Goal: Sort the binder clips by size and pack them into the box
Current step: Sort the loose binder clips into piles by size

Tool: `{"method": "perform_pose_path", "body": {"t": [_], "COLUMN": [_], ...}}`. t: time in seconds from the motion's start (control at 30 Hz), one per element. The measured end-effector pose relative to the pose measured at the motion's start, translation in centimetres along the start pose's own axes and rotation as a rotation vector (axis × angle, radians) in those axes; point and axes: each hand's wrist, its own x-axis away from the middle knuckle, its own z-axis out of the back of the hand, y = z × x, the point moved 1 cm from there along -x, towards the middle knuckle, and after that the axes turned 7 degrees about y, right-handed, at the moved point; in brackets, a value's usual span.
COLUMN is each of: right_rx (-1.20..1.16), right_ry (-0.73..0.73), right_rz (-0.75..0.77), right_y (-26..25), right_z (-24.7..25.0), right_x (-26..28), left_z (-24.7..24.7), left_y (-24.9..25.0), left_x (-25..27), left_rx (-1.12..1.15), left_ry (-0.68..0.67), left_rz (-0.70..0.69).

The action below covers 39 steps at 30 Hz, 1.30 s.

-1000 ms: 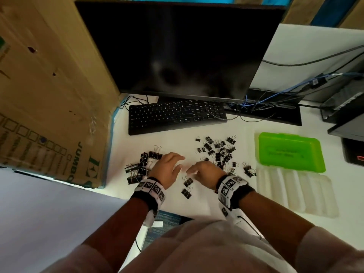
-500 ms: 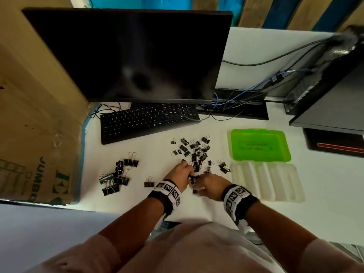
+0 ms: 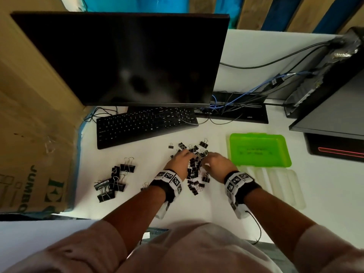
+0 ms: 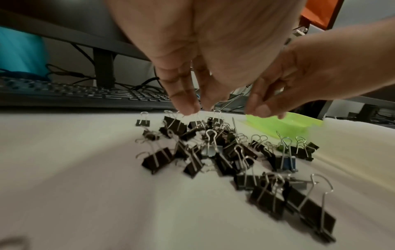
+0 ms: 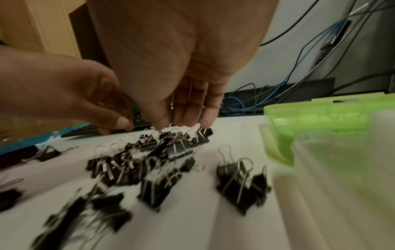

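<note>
A heap of small black binder clips [image 3: 195, 170] lies mid-table, with both hands at its far end. My left hand [image 3: 182, 157] reaches down with straight fingers, whose tips [image 4: 188, 108] touch the wire handles of the far clips [image 4: 175, 123]. Straight fingers of my right hand [image 3: 212, 157] likewise rest on the clips [image 5: 181, 145], seen in the right wrist view [image 5: 186, 123]. Neither hand holds a clip. Larger black clips [image 3: 113, 181] sit in a separate group at the left. The green box half [image 3: 260, 149] and its clear ribbed half [image 3: 279, 188] lie open on the right.
A black keyboard [image 3: 145, 125] and a dark monitor [image 3: 126, 60] stand behind the clips. A cardboard box [image 3: 35, 134] walls the left side. Cables [image 3: 246, 95] and computer gear [image 3: 331, 99] fill the back right. One stray clip [image 3: 144, 187] lies by my left wrist.
My left hand has left the large clips and moved right. Both hands have reached forward to the far end of the small-clip heap. The head view has shifted.
</note>
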Motion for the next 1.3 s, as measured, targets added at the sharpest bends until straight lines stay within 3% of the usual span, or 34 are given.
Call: {"method": "perform_pose_path", "body": {"t": [0.13, 0.37, 0.5, 0.67, 0.77, 0.83, 1.0, 1.13, 1.3], "right_rx": [-0.04, -0.026, -0.159, -0.129, -0.079, -0.03, -0.009, -0.022, 0.008], "right_ry": [-0.022, -0.072, -0.09, -0.081, -0.098, -0.123, -0.112, -0.097, -0.139], "right_rz": [-0.046, -0.073, -0.17, -0.301, -0.292, -0.243, -0.244, -0.266, -0.122], "right_y": [0.7, 0.4, 2.0, 5.5, 6.0, 5.7, 5.6, 5.6, 4.5], "right_z": [0.4, -0.3, 0.2, 1.4, 1.4, 1.2, 1.2, 2.3, 2.2], "right_x": [-2.2, -3.3, -3.5, -4.6, -5.4, -6.0, -7.5, -8.8, -9.5], "left_z": [-0.6, -2.1, -2.0, -2.2, -2.0, -1.0, 1.5, 1.6, -0.5], "left_y": [1.1, 1.1, 1.1, 1.0, 1.0, 1.5, 0.5, -0.8, -0.1], "left_x": [-1.0, -2.2, -3.0, -3.3, -3.7, -4.1, -6.2, -8.2, -9.1], "left_rx": [-0.111, -0.13, -0.169, -0.234, -0.162, -0.017, 0.263, 0.153, -0.033], "left_ry": [-0.112, -0.051, -0.027, -0.112, -0.144, -0.124, 0.078, 0.018, -0.077], "left_rz": [-0.063, -0.057, -0.103, -0.192, -0.18, -0.141, 0.188, 0.271, 0.253]}}
